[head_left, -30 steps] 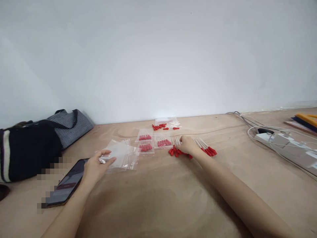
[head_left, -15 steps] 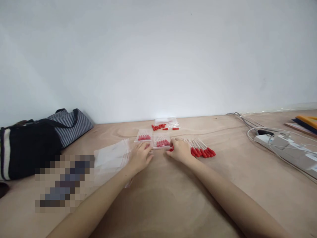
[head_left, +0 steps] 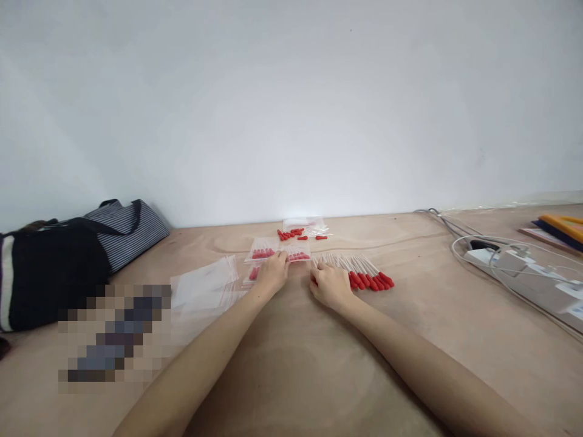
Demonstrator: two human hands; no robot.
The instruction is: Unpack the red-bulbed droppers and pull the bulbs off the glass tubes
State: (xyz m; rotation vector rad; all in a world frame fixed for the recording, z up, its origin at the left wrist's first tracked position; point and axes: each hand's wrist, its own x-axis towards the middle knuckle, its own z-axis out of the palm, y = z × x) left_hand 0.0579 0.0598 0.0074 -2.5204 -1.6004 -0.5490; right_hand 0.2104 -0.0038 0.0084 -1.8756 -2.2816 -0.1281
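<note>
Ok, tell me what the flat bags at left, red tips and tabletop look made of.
Flat bags: likely thin plastic, translucent, edges showing through. Red tips: perhaps rubber or plastic, smooth-looking, evenly red; hard to settle. Tabletop: seemingly wood, swirling grain, dull.

Black bag [head_left: 59, 267]: striped at one end, on my left.
Power strip [head_left: 523, 282]: white, plugs fitted, on my right.
Cables [head_left: 449, 225]: grey and white, partly across the power strip.
Stack [head_left: 562, 227]: yellow atop navy, far right.
Wall [head_left: 291, 109]: pale.
</note>
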